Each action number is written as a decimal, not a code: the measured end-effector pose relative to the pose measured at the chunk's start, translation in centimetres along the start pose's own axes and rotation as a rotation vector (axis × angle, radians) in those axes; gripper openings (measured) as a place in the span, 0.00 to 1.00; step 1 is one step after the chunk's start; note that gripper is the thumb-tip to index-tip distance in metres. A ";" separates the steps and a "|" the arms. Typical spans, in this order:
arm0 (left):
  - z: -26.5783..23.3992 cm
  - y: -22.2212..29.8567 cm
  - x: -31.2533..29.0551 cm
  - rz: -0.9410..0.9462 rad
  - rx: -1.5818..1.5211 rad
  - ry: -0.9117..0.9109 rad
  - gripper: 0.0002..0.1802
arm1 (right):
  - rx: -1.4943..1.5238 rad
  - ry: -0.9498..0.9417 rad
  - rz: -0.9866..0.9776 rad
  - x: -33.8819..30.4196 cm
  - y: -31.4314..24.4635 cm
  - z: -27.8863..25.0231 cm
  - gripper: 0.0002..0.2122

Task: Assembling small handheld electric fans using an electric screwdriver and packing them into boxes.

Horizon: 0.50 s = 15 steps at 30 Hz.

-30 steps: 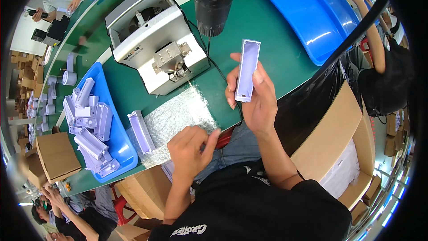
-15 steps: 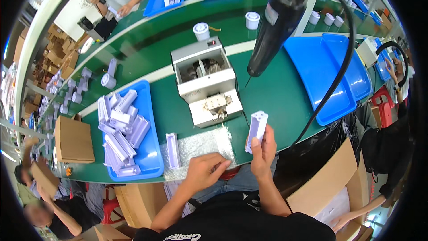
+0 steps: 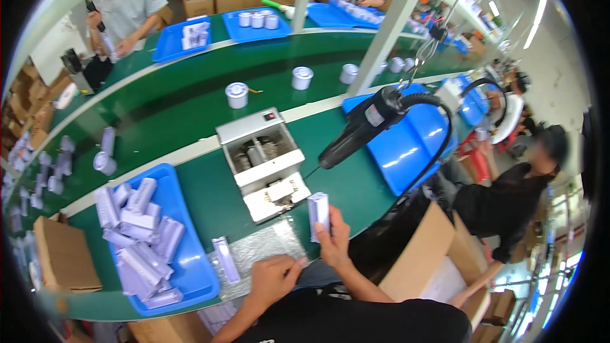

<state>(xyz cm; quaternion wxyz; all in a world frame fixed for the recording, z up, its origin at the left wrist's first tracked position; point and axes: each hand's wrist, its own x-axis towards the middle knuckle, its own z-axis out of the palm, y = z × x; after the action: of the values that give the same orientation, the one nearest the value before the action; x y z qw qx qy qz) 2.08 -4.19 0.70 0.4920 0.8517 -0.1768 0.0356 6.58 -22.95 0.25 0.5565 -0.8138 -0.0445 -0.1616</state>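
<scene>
My right hand (image 3: pixel 333 237) grips a pale lavender plastic housing (image 3: pixel 319 213), long and narrow, held roughly upright at the table's near side. Close by, my left hand (image 3: pixel 274 277) rests on a sheet of bubble wrap (image 3: pixel 264 249) with its fingers curled in; anything inside them is hidden. A second long housing (image 3: pixel 225 259) lies on that sheet, left of my left hand. Just beyond my hands stands a grey-white screw feeder (image 3: pixel 264 165) with an open top. A black electric screwdriver (image 3: pixel 359 128) hangs to its right, bit pointing down left, apart from the held housing.
At left, a blue tray (image 3: pixel 202 279) holds several housings beside a cardboard box (image 3: pixel 63 254). More blue trays (image 3: pixel 397 165) lie at right. White round parts (image 3: pixel 237 95) stand on the green belt (image 3: pixel 184 101) behind. An open carton (image 3: pixel 419 248) is at near right; other people work around.
The whole view has swung, so the table sits further left and lower in it. My right hand has turned the housing: its hollow side faced me before, and now a smoother side shows.
</scene>
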 end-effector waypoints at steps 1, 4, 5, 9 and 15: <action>-0.6 -0.5 -0.2 0.007 -0.054 0.019 0.21 | -0.014 0.014 -0.011 0.0 0.2 0.9 0.20; -0.6 -0.1 -0.4 0.004 -0.022 0.047 0.21 | 0.121 0.045 0.058 -0.9 1.7 1.6 0.21; -0.9 -0.4 -0.3 0.044 -0.035 0.021 0.21 | 0.063 0.049 0.063 -1.1 1.9 1.1 0.21; -1.6 -1.0 -0.3 0.095 -0.108 -0.014 0.15 | 0.041 0.078 0.046 -0.9 1.6 1.3 0.21; -0.8 -1.3 -1.7 -0.044 -0.360 0.102 0.08 | 0.038 0.093 0.044 -1.2 1.8 1.5 0.21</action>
<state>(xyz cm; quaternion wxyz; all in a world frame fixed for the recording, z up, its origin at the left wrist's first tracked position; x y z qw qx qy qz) 0.97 -2.52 -0.36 0.6455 0.7506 -0.1365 0.0361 6.23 -22.12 -2.22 0.5769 -0.7953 -0.0036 -0.1862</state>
